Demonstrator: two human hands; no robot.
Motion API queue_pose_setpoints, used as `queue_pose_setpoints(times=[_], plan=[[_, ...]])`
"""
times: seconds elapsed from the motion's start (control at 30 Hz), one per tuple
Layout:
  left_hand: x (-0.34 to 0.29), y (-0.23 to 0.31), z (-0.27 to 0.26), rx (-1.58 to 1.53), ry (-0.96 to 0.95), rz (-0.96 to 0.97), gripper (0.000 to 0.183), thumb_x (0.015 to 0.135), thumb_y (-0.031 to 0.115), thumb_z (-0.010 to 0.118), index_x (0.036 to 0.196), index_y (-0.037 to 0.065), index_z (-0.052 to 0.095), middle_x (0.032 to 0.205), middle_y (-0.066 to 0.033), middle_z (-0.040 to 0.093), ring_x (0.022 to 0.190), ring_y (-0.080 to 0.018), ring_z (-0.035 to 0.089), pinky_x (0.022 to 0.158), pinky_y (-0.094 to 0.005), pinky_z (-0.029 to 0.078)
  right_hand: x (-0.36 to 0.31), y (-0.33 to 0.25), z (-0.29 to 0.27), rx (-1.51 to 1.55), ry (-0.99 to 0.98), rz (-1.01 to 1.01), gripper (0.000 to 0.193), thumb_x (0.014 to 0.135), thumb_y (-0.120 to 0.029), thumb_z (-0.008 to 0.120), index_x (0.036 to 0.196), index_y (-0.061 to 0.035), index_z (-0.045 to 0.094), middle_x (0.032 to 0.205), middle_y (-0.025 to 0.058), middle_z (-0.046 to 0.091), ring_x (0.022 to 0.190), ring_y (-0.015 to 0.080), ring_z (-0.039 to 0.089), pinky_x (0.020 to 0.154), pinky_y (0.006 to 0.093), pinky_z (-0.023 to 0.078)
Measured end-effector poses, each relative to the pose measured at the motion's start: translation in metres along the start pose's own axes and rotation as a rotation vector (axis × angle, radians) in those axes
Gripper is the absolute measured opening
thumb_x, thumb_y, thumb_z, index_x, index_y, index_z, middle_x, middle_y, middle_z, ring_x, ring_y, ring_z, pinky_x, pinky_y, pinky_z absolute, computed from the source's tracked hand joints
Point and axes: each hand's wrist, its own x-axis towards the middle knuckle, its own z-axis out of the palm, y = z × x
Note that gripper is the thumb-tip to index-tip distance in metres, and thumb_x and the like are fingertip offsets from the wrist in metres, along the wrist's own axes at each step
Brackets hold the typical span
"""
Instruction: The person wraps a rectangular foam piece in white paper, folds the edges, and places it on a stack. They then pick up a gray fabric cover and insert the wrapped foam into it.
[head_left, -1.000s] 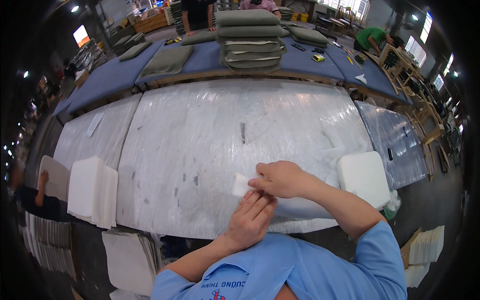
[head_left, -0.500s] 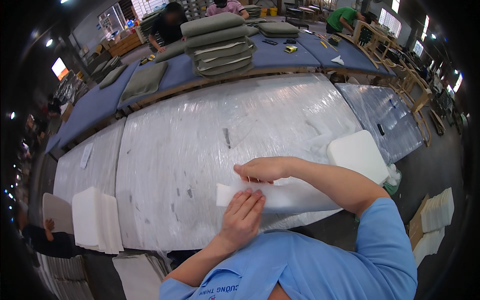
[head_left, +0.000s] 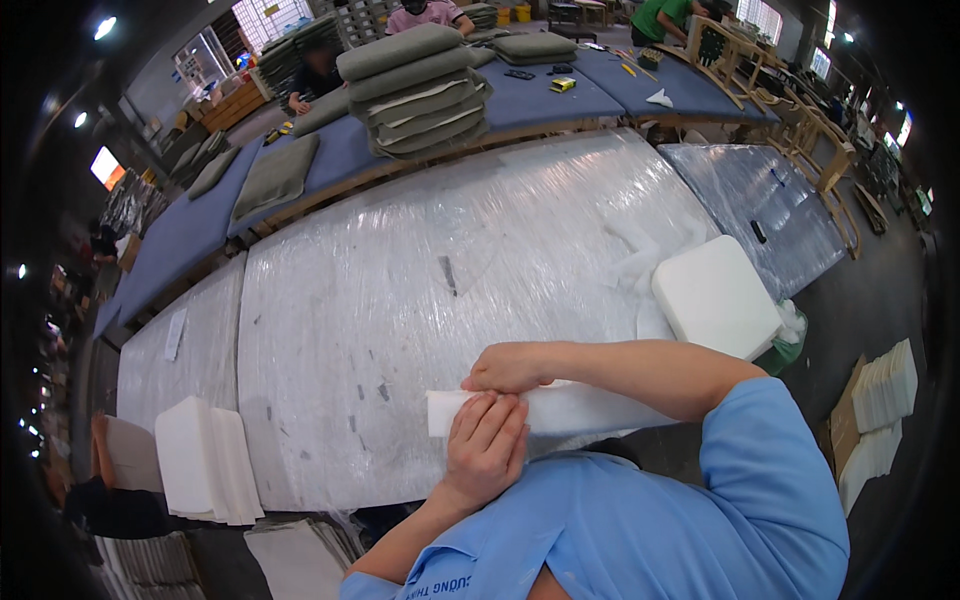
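A long white padded piece (head_left: 590,408), like foam or wadding, lies along the near edge of the plastic-wrapped table, close against my body. My left hand (head_left: 487,440) rests on its left part, fingers stretched side by side over the top, the thumb hidden. Just beyond, my right hand (head_left: 508,367) is curled closed at the piece's far edge, its knuckles close to my left fingertips. What the right fingers pinch is hidden beneath the hand. My right forearm crosses above the piece and covers part of it.
A white foam cushion (head_left: 715,297) sits at the table's right end, near a green bag (head_left: 783,352). White pads (head_left: 205,460) stand at the left corner, beside another person's arm (head_left: 103,450). Beyond is a blue-topped bench (head_left: 540,105) with stacked grey-green cushions (head_left: 415,95).
My right hand has come down and nearer, from above the white piece to its far edge, close to my left fingers. My left fingers stay on the piece. The whole view has shifted slightly.
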Motion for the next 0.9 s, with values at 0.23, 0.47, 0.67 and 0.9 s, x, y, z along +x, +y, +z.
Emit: queue_pose_setpoints(times=[0.23, 0.47, 0.67, 0.9], plan=[[0.01, 0.015, 0.005, 0.029, -0.068, 0.022, 0.035, 0.091, 0.017, 0.075, 0.123, 0.005, 0.075, 0.129, -0.0119, 0.072, 0.119, -0.0324, 0.065, 0.105, -0.0443, 0.047, 0.034, 0.088, 0.009, -0.46, 0.144, -0.095, 0.053, 0.106, -0.045, 0.056, 0.104, 0.0037, 0.076, 0.092, 0.0257, 0.073, 0.081, 0.0389, 0.072, 0.071, 0.0492, 0.057], [0.02, 0.007, 0.001, 0.034, -0.101, -0.051, 0.038, 0.088, 0.013, 0.077, 0.125, 0.004, 0.073, 0.128, -0.0121, 0.072, 0.121, -0.0335, 0.064, 0.106, -0.0446, 0.045, -0.058, 0.012, -0.05, -0.067, 0.049, -0.025, 0.049, 0.109, -0.044, 0.055, 0.096, 0.0026, 0.068, 0.081, 0.0132, 0.068, 0.07, 0.0257, 0.065, 0.064, 0.0424, 0.054], [0.022, -0.002, 0.007, -0.028, -0.047, -0.076, 0.036, 0.087, 0.01, 0.078, 0.121, 0.003, 0.073, 0.124, -0.014, 0.073, 0.118, -0.0337, 0.066, 0.105, -0.045, 0.046, -0.095, 0.03, -0.025, -0.316, 0.163, -0.318, 0.05, 0.109, -0.049, 0.054, 0.102, -0.0007, 0.064, 0.094, 0.0204, 0.07, 0.088, 0.038, 0.065, 0.085, 0.0471, 0.052], [0.027, 0.0, 0.01, -0.015, -0.037, -0.095, 0.036, 0.087, 0.014, 0.08, 0.122, 0.004, 0.074, 0.122, -0.0144, 0.072, 0.115, -0.0337, 0.066, 0.102, -0.0452, 0.046, -0.055, 0.064, -0.028, -0.149, 0.151, -0.313, 0.04, 0.108, -0.041, 0.057, 0.103, -0.0013, 0.063, 0.085, 0.0194, 0.066, 0.082, 0.0363, 0.065, 0.077, 0.0472, 0.05]])
